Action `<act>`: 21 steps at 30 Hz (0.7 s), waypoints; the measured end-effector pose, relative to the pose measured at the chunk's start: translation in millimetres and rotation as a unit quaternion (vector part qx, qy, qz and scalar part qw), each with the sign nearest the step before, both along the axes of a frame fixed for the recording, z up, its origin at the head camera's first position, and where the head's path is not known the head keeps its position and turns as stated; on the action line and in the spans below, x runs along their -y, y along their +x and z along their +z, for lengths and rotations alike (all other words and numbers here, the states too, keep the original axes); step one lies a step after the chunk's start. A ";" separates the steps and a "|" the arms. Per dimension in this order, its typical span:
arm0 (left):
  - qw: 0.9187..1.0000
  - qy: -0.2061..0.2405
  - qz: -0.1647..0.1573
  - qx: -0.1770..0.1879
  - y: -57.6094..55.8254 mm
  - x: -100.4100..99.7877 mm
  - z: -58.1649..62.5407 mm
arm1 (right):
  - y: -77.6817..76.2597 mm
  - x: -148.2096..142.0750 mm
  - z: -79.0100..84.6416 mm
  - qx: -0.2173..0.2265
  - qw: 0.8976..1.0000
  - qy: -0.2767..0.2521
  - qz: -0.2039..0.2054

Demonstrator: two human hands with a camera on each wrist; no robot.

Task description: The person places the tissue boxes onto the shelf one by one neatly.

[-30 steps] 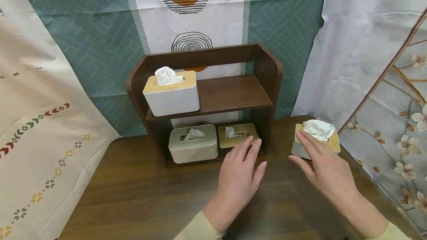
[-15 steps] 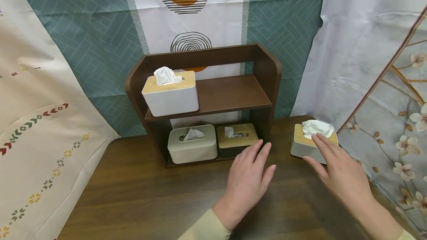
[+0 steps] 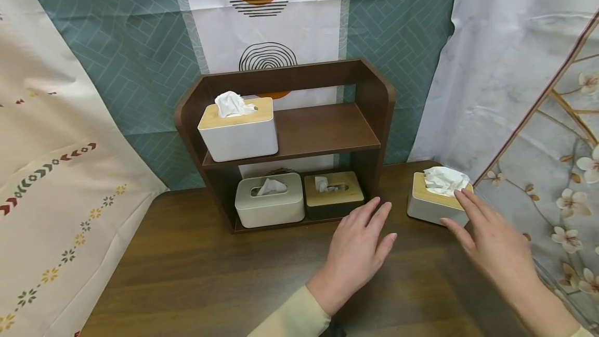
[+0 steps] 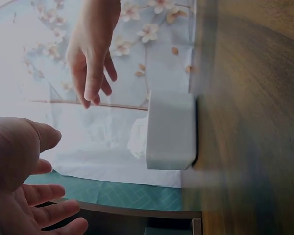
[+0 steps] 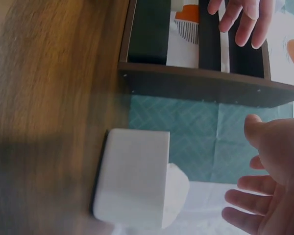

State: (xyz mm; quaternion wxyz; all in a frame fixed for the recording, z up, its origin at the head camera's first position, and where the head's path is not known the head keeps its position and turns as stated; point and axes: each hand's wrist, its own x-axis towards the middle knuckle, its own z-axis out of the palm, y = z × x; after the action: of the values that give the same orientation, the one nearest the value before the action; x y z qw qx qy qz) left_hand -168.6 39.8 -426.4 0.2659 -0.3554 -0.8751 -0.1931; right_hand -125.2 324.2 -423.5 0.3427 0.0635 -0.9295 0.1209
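Observation:
A tissue box [image 3: 436,207] with a pale wooden lid and a white tissue on top stands on the table, right of the shelf. My right hand [image 3: 497,243] hovers in front of it, fingers extended, fingertips overlapping its lid in the head view; the right wrist view shows a gap between the hand and the white box [image 5: 132,178]. My left hand [image 3: 357,248] is raised in front of the shelf's lower right corner, fingers spread loosely and holding nothing. Nearest it is a dark tissue box [image 3: 335,207] with a wooden lid, on the lower shelf.
A brown two-tier shelf [image 3: 327,128] stands at the back of the wooden table [image 3: 196,274]. On its upper tier sits a white tissue box [image 3: 241,137] at the left; a cream tissue box [image 3: 270,211] is below. Patterned cloths [image 3: 56,144] hang around the table.
Both hands have moved to the right. The right hand has drawn back from over the right-hand tissue box toward the person, leaving more of its lid visible. The boxes stay in place.

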 end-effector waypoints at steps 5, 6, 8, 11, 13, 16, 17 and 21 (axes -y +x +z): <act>1.000 -0.014 -0.005 0.013 -4.0 -8.6 -1.5 | 0.4 -8.5 -4.1 0.013 1.000 0.000 -0.020; 1.000 -0.016 -0.005 0.015 -4.7 -10.5 -1.9 | 0.5 -10.0 -5.1 0.014 1.000 -0.001 -0.023; 1.000 -0.018 -0.004 0.019 -6.3 -13.6 -2.8 | 0.3 -12.4 -6.4 0.012 1.000 -0.004 -0.025; 0.999 -0.020 -0.004 0.030 -8.2 -17.9 -4.3 | 0.8 -15.5 -7.8 0.020 0.999 -0.009 -0.030; 0.999 -0.023 -0.004 0.043 -9.3 -20.5 -5.2 | 0.9 -17.3 -8.7 0.028 0.999 -0.010 -0.032; 0.998 -0.030 -0.002 0.063 -11.1 -24.6 -6.3 | 0.4 -19.4 -10.1 0.038 0.999 -0.012 -0.036; 0.997 -0.032 -0.001 0.069 -11.6 -26.1 -6.7 | -0.1 -20.0 -10.7 0.040 0.998 -0.012 -0.037; 0.996 -0.036 -0.001 0.078 -12.9 -32.4 -8.7 | -2.1 -22.2 -14.2 0.048 0.998 -0.011 -0.044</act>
State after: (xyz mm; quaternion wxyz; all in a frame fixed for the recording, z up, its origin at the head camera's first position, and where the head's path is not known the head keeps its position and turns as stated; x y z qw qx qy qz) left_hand -181.6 72.2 -435.1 0.1839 -0.3497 -0.8990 -0.1889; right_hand -127.3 346.4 -437.7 0.3034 0.0133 -0.9453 0.1187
